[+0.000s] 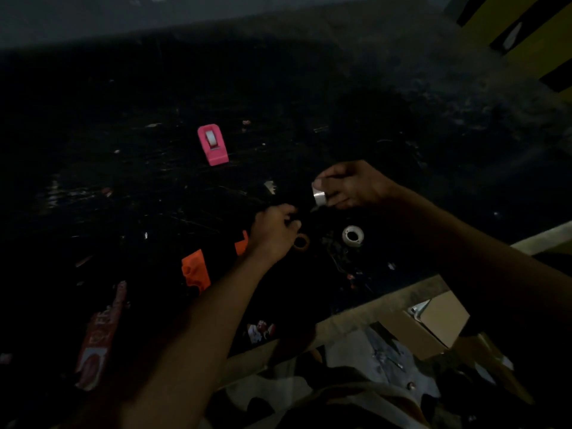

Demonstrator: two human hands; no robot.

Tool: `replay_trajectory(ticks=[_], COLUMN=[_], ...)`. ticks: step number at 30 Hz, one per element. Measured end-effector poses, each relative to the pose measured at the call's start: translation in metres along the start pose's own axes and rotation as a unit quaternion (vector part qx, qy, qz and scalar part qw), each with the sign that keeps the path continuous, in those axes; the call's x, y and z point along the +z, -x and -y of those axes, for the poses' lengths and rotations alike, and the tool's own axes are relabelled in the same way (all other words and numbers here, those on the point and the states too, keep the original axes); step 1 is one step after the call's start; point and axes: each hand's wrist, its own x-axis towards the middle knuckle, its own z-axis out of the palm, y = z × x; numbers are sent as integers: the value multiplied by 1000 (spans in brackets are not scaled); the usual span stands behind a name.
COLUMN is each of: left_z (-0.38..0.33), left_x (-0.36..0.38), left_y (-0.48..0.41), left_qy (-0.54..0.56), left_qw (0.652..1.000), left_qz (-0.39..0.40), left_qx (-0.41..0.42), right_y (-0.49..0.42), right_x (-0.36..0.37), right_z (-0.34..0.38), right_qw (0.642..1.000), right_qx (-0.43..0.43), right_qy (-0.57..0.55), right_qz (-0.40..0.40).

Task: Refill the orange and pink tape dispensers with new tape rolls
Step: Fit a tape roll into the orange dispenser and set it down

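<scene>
Above the black, scuffed tabletop (123,181), the right fingers (335,198) are curled round a small clear tape roll (320,195). Its glossy band catches the light, and it is tilted and lifted off the surface. The right hand (356,187) is held knuckles up, its forearm running in from the lower right.

Just below and to the left, the left hand (272,233) is bunched with its fingers curled in tight. Whether they pinch anything is too dark to tell. Its forearm rises from the bottom edge.

A thin brown ring (301,242), like a bare cardboard core, lies flat just beside the left knuckles. A thicker white roll (353,236) with a round hole lies flat near it, under the right hand.

The orange dispenser (195,269), of matt plastic, lies on the table left of the left wrist, partly hidden by the arm. The pink dispenser (213,145), a smooth wedge with a pale roll seated in it, stands well apart, farther back.

A red printed wrapper (99,335) lies at lower left. An open cardboard box (439,317) sits beyond the table's pale edge at lower right.
</scene>
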Motion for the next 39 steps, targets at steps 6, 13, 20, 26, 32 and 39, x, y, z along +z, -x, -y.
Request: replay_trajectory(ticks=[6,13,20,26,32,39], left_z=[20,40,52,62,74,76], left_x=[-47,-76,-90,-98,-95,-94], left_y=[17,50,70,77,73,76], left_qy=[272,363,420,430,428,451], left_qw=[957,930,903,893,896,885], left_qz=[-13,9,2,28,39,55], left_qx=[-97,-55,-89,-133,-114,-102], right_y=[5,12,15,21,20,19], right_x=[36,80,109,122,128,127], right_z=[16,30,38,43,44,40], right_qw=[993,986,980,974,977,968], right_qx=[60,73,78,85,66,84], right_qy=[-70,-73,-98,-122,-132,-181], right_qz=[77,131,152,169,154,152])
